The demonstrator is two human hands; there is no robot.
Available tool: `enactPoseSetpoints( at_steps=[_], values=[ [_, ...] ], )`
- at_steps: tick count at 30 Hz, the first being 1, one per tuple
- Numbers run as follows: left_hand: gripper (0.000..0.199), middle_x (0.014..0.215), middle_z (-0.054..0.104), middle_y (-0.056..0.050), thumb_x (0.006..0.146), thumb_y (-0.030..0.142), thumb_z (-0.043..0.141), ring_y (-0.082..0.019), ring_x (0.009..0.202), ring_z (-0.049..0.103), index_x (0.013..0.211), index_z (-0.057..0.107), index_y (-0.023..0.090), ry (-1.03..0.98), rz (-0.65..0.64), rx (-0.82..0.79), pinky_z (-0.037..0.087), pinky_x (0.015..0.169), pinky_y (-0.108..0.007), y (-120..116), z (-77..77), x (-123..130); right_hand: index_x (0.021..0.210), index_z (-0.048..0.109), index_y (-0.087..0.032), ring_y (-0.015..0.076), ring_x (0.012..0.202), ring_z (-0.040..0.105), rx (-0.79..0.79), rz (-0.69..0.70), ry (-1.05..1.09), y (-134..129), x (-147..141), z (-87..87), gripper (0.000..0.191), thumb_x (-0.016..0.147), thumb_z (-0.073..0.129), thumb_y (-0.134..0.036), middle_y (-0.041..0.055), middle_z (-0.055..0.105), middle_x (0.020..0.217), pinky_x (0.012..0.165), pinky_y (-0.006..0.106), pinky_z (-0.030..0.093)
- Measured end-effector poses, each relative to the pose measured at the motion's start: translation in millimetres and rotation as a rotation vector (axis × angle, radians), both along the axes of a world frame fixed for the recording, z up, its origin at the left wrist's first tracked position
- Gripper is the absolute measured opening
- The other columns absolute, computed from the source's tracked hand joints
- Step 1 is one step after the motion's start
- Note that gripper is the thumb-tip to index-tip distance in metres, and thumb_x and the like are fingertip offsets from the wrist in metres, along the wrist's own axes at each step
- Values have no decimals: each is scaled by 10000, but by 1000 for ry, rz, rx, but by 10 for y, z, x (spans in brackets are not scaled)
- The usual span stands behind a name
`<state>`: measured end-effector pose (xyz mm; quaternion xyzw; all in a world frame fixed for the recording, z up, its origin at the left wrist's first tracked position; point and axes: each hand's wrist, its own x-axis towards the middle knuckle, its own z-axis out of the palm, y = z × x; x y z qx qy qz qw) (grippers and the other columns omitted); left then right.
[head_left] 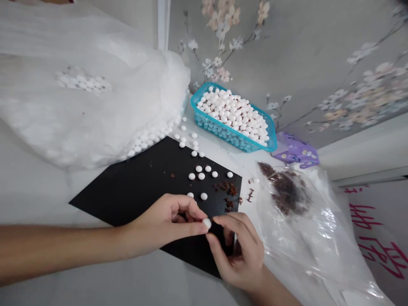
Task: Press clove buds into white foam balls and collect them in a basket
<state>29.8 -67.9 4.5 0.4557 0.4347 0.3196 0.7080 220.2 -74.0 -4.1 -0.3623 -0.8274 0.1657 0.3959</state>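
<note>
Between the thumb and index finger of my left hand (168,216) is a small white ball (207,223). My right hand (240,250) is curled close to the ball's right side, index fingertip beside it and thumb just below. A tiny dark spot shows at that fingertip; what it is, I cannot make out. Both hands are over a black sheet (134,187). Just beyond them on the sheet lie several loose white balls (204,196) and a scatter of small reddish-brown pieces (230,189).
A blue plastic basket (219,131) heaped with white balls stands by the flowered wall. At left bulges a large translucent bag (127,85) of more balls. On the right are a clear bag (306,229) with brown pieces and a purple packet (296,151).
</note>
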Motion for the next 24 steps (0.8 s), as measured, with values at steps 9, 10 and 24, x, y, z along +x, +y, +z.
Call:
enactPoseSetpoints(
  at_steps=[9, 10, 24],
  values=[
    [135, 752, 663, 27, 709, 285, 694, -100, 735, 599, 773, 650, 174, -34, -21, -4, 451, 687, -213, 3, 16, -20, 954, 555, -187, 69, 475, 452, 5, -6, 1, 19, -21, -15, 177, 795, 611, -131, -2, 556, 726, 470, 208, 467],
    [133, 754, 664, 27, 709, 282, 694, -102, 740, 603, 773, 649, 174, -42, -18, -10, 454, 695, -218, 5, 17, -19, 951, 559, -189, 73, 484, 468, 13, -9, -4, 20, -24, -10, 168, 800, 606, -133, -4, 561, 718, 479, 208, 473],
    [177, 741, 640, 24, 714, 327, 676, -111, 719, 591, 761, 614, 168, 18, -45, -4, 455, 667, -231, 21, 63, -15, 1008, 555, -173, 116, 622, 592, 86, 34, -73, -4, -3, -28, 211, 813, 577, -96, 31, 615, 769, 539, 218, 503]
  ],
)
